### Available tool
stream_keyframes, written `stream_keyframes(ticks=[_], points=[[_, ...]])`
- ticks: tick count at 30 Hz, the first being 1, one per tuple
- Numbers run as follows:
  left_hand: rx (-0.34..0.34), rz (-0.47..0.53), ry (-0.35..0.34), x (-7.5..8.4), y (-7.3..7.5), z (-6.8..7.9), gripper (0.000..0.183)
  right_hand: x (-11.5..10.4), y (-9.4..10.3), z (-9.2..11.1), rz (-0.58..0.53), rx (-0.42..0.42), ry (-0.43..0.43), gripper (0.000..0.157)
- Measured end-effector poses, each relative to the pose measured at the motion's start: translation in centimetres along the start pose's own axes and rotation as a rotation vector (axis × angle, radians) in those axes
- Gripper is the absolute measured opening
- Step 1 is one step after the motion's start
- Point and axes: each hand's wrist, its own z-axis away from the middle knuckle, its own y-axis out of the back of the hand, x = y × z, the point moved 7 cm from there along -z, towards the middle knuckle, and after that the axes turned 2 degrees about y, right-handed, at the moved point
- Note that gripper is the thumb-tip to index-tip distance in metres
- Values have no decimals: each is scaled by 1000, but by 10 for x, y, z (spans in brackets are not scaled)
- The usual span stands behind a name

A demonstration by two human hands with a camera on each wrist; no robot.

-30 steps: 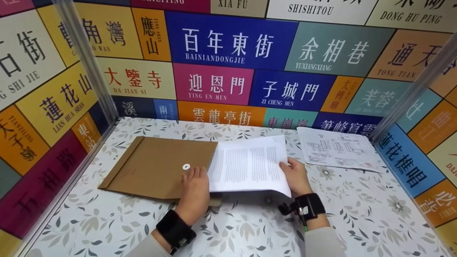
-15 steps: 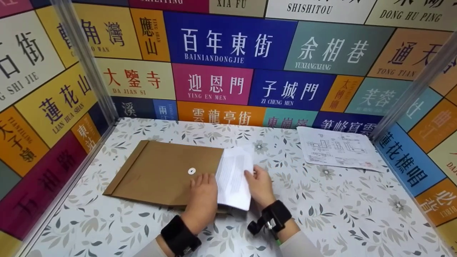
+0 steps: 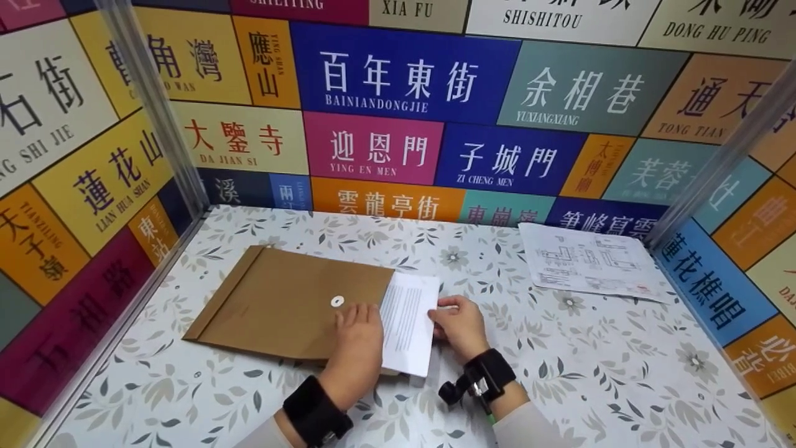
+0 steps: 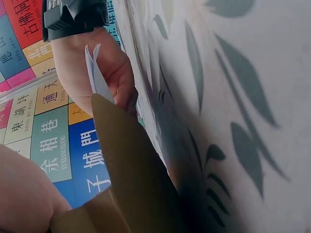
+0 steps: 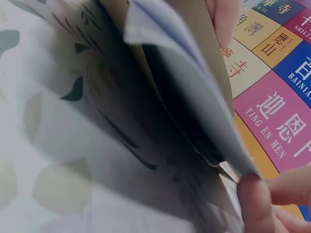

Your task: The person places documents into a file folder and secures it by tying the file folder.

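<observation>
A brown paper document envelope (image 3: 273,305) with a white round button lies slanted on the table, its mouth facing right. Printed white sheets (image 3: 411,326) stick partly out of that mouth; the rest is hidden inside. My left hand (image 3: 359,348) grips the envelope by its near edge close to the mouth, fingers on top and thumb out of sight. My right hand (image 3: 463,325) pinches the outer edge of the sheets between thumb and fingers. In the right wrist view the sheets (image 5: 209,87) bow slightly, and a dark gap shows beneath them.
At the back right of the table lies a separate sheet with line drawings (image 3: 587,260). The tabletop (image 3: 559,373) has a leaf-patterned cover. Panels with large printed characters (image 3: 404,74) enclose the back and sides.
My right hand has moved left with the sheets, and much less of them now shows outside the envelope. The envelope and my left hand have shifted slightly right and toward me.
</observation>
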Motion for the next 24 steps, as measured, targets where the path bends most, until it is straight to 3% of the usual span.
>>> stream_keyframes(ticks=[3,7,10,13,18,24], points=[[-52,-12,-8,5,-3,2,25,-1,1,2,37,39,42,20],[-66,-41,-43,13,-4,7,24,-1,-5,4,44,29,62,13],[-15,-77,-67,19,-4,12,22,-1,-10,6,17,-3,67,15],[-13,-93,-72,24,-7,17,22,1,-13,7,-22,-22,56,18],[-77,-84,-94,34,-7,24,27,7,-20,11,-67,-60,1,17],[-142,-66,-112,39,-9,28,32,7,-30,15,-118,-163,-1,18]])
